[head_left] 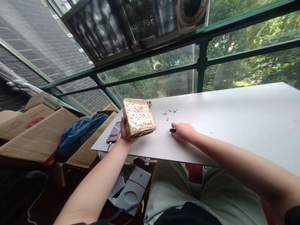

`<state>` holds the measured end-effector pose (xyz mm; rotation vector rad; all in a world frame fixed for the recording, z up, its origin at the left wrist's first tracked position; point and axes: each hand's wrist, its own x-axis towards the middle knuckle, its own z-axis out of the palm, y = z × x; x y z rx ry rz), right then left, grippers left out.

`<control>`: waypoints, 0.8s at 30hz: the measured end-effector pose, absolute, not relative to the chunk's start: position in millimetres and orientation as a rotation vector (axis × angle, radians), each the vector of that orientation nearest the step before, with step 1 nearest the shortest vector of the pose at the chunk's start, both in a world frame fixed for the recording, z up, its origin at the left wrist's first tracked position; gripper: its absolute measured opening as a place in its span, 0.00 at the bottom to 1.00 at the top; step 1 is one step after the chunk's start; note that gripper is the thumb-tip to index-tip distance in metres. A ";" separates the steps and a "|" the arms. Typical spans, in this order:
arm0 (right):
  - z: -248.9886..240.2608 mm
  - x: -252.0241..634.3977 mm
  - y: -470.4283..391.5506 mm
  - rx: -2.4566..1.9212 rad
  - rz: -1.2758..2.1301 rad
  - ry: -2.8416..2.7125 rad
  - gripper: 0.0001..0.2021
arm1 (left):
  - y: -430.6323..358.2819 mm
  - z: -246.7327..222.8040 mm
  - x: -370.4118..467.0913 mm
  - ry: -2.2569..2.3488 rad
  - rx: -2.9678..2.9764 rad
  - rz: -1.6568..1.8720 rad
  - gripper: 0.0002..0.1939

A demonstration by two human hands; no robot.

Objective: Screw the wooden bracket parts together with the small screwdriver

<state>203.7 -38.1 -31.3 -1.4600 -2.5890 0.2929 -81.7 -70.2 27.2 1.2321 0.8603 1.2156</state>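
My left hand (126,132) grips a thick block of layered cardboard (138,115) by its lower left edge. Its upper face looks glossy, as if taped, and is dotted with many small dark holes or spots. The block is held tilted above the table. Lower down on the white tabletop rests my right hand (184,131), fingers closed around a short black object (172,130); only its end sticks out, so its kind cannot be made out. Several small dark screws or nails (170,111) lie scattered on the table between the block and my right hand.
The white table (246,115) runs along a green-framed window (202,67). A phone (114,132) with a red cable lies at its left end. Behind the block is a small brown item (149,103). Cardboard boxes (39,134) and a blue bag (81,132) stand left.
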 end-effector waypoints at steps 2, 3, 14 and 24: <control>-29.6 190.8 -28.0 -1.490 0.297 -2.593 0.14 | -76.1 22.3 -85.7 0.923 1.279 1.209 0.52; -28.8 184.8 -22.7 -1.508 0.300 -2.589 0.13 | -78.5 19.3 -88.5 0.949 1.304 1.200 0.53; -27.8 134.9 41.7 -1.681 0.291 -2.452 0.15 | -95.8 -1.1 -107.6 0.904 1.196 1.165 0.55; -14.3 166.7 51.1 -1.684 0.269 -2.236 0.16 | -106.2 -4.7 -115.5 0.846 1.090 1.095 0.50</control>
